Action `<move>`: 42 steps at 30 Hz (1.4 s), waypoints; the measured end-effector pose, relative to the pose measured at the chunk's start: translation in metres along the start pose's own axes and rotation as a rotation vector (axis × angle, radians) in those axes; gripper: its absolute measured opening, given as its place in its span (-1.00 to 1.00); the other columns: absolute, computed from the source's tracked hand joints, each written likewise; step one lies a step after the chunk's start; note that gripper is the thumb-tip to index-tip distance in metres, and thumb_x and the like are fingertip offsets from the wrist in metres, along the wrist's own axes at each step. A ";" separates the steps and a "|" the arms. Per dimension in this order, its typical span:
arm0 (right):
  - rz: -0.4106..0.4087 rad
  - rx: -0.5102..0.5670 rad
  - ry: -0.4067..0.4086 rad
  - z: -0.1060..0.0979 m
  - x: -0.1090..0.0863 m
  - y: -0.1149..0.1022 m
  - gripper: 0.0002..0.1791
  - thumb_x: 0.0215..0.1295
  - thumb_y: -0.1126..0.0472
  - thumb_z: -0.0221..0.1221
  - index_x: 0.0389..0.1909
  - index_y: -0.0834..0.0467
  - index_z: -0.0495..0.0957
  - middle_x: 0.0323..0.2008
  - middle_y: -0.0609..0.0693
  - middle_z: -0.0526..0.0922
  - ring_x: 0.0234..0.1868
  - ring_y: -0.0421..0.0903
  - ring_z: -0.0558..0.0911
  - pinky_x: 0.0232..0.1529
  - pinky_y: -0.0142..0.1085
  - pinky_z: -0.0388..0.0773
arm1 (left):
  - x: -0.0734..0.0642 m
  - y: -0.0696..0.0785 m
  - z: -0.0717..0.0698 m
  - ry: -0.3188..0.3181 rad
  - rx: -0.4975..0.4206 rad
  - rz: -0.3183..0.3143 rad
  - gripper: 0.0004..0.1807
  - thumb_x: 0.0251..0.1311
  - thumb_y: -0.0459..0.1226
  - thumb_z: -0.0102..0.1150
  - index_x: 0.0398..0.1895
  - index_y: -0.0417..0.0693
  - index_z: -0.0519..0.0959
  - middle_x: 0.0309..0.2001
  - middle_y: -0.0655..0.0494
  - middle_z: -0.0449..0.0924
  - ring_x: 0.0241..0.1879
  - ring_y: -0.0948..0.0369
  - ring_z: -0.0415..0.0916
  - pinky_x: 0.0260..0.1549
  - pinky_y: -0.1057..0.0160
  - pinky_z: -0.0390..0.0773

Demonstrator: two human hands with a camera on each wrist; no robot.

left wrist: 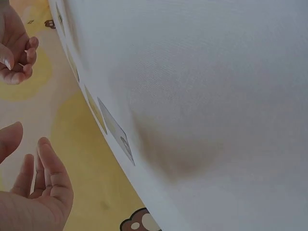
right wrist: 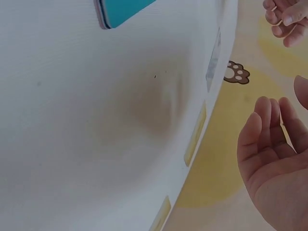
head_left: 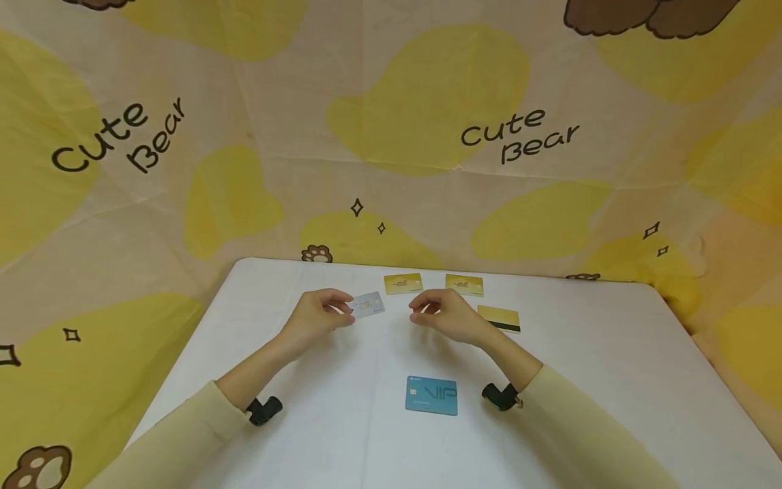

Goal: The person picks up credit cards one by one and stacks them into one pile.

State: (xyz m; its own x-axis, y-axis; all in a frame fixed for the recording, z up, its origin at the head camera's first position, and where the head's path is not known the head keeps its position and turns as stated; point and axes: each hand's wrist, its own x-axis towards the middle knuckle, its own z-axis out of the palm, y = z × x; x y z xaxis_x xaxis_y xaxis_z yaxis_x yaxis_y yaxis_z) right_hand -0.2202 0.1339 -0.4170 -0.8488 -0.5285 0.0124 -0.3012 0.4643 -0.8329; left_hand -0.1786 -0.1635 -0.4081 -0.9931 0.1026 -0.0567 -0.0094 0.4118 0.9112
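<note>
A silver-grey card (head_left: pixel 369 305) lies on the white table, and in the head view my left hand (head_left: pixel 319 316) overlaps its left end. The left wrist view shows that hand (left wrist: pixel 45 197) above the table, thumb and fingers apart, nothing between them; the silver card (left wrist: pixel 115 131) lies flat below. My right hand (head_left: pixel 449 316) hovers to the right, fingers loosely bent and holding nothing, as the right wrist view of the hand (right wrist: pixel 272 163) also shows. Nearest to it are two yellow cards (head_left: pixel 404 284) (head_left: pixel 465 285) and a yellow card with a black stripe (head_left: pixel 499 315), partly covered by the hand.
Closer to me lies a blue VIP card (head_left: pixel 431 396); in the right wrist view it tops a small stack of cards (right wrist: pixel 126 10). Behind the white table (head_left: pixel 275 272) hangs a yellow-patterned cloth (head_left: pixel 427 95). Dark devices (head_left: pixel 265 411) (head_left: pixel 499 396) sit at both wrists.
</note>
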 end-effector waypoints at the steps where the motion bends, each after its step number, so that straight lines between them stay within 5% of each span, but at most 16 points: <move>1: 0.000 0.004 0.003 0.001 0.002 0.000 -0.72 0.37 0.20 0.35 0.00 0.28 0.70 -0.15 -0.05 0.73 -0.18 -0.08 0.63 -0.16 -0.23 0.56 | 0.001 -0.001 -0.001 0.004 -0.002 -0.002 -0.54 0.14 -0.44 0.44 0.14 -0.36 0.64 -0.13 -0.14 0.69 -0.30 0.15 0.58 -0.41 0.34 0.51; 9: 0.001 0.050 0.013 0.014 0.023 0.003 -0.65 0.33 0.19 0.38 0.03 0.33 0.69 -0.15 0.02 0.73 -0.21 -0.08 0.65 -0.16 -0.24 0.56 | 0.004 -0.014 -0.007 0.069 -0.002 -0.031 -0.46 0.10 -0.46 0.46 0.20 -0.40 0.59 -0.03 -0.26 0.63 -0.17 0.09 0.52 -0.37 0.38 0.51; 21: 0.083 0.142 -0.001 0.030 0.051 0.002 -0.47 0.29 0.22 0.41 0.22 0.37 0.57 0.15 0.28 0.62 -0.09 -0.04 0.67 -0.21 -0.30 0.65 | 0.018 -0.027 -0.011 0.086 0.048 -0.067 -0.42 0.09 -0.44 0.46 0.23 -0.42 0.56 0.00 -0.31 0.60 -0.16 0.05 0.52 -0.32 0.35 0.51; 34: 0.159 0.182 0.010 0.043 0.080 0.011 -0.35 0.20 0.31 0.45 0.32 0.33 0.53 0.10 0.19 0.63 -0.03 0.00 0.67 -0.27 -0.27 0.63 | 0.035 -0.038 -0.010 0.063 0.079 -0.141 -0.35 0.06 -0.44 0.48 0.28 -0.39 0.52 0.00 -0.25 0.56 -0.12 0.00 0.51 -0.27 0.29 0.52; 42: 0.185 0.117 0.011 0.050 0.088 0.015 -0.34 0.16 0.30 0.49 0.30 0.32 0.55 0.06 0.14 0.65 0.01 -0.02 0.63 -0.18 -0.35 0.57 | 0.043 -0.037 -0.007 0.048 0.074 -0.206 -0.34 0.08 -0.43 0.49 0.30 -0.36 0.51 -0.04 -0.15 0.54 -0.15 0.06 0.44 -0.30 0.31 0.51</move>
State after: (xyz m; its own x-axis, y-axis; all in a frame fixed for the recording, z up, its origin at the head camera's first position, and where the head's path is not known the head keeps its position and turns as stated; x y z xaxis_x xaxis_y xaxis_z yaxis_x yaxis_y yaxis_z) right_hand -0.2780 0.0588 -0.4561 -0.8899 -0.4338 -0.1409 -0.0881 0.4666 -0.8801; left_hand -0.2218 -0.1809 -0.4413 -0.9754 -0.0328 -0.2180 -0.2062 0.4852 0.8498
